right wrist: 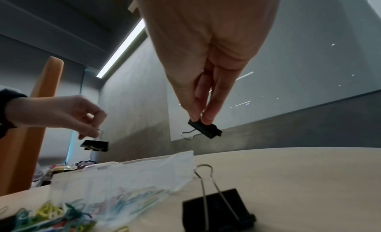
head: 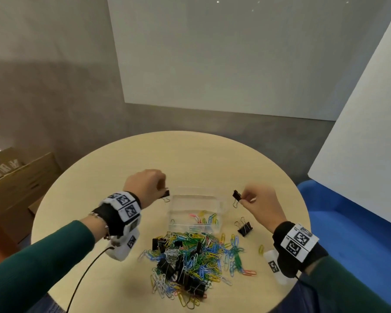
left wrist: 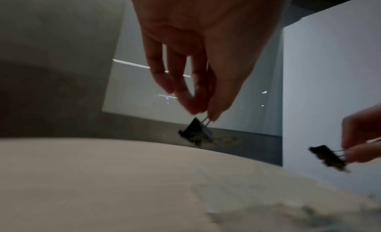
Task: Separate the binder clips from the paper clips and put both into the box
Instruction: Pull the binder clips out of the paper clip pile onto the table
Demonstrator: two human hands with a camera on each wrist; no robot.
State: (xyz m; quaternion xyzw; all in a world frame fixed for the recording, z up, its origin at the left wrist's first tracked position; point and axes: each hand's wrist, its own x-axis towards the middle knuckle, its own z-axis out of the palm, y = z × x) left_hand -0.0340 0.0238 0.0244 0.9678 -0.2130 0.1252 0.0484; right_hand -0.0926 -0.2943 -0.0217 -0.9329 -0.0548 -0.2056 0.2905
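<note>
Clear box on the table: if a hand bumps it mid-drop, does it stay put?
Probably slides. The clear box looks thin-walled and holds only a few paper clips, so likely light. The table looks smooth. Low and wide, so tipping seems unlikely.

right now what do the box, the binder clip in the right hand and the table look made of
Box: clear, glossy plastic by the look; the coloured clips inside show through its walls.
Binder clip pinched by the right hand: matte black body, probably painted metal, with thin silvery wire handles.
Table: pale wood-grain top with a smooth matte finish; laminate or real wood, I cannot tell.
</note>
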